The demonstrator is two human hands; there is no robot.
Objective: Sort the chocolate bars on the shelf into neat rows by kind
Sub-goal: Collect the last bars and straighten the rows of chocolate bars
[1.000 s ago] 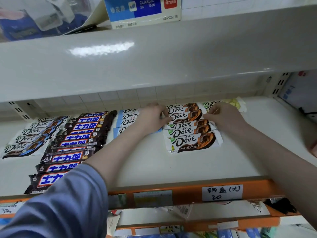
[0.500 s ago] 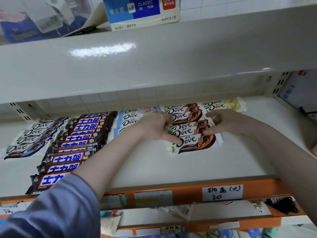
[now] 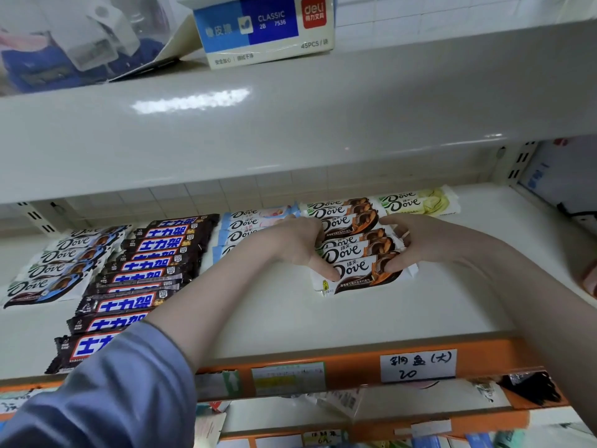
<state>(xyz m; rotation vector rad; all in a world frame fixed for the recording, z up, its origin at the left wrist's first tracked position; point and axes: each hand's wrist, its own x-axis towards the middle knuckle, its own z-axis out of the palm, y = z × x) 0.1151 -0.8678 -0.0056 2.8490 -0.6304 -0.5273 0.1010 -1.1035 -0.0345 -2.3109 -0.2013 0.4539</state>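
On the white shelf (image 3: 452, 305) lies a row of orange-and-brown Dove bars (image 3: 352, 245), overlapping from back to front. My left hand (image 3: 300, 245) presses against the row's left ends, thumb on the nearest bar (image 3: 358, 276). My right hand (image 3: 423, 242) presses the right ends, fingers on that same bar. Left of them sits a row of pale blue Dove bars (image 3: 245, 224), partly hidden by my left arm. Further left lies a long row of dark Snickers bars (image 3: 145, 273), then blue-and-white Dove bars (image 3: 55, 266). Two green Dove bars (image 3: 416, 202) rest at the back right.
The upper shelf (image 3: 290, 130) overhangs closely and carries a blue eraser box (image 3: 265, 27). An orange price rail (image 3: 355, 367) with a handwritten label (image 3: 418, 365) edges the shelf front. Bare shelf surface lies in front of and to the right of the orange Dove row.
Both hands have slid from the back of the orange Dove row toward the front, squeezing its ends; they now sit at the nearest bars.
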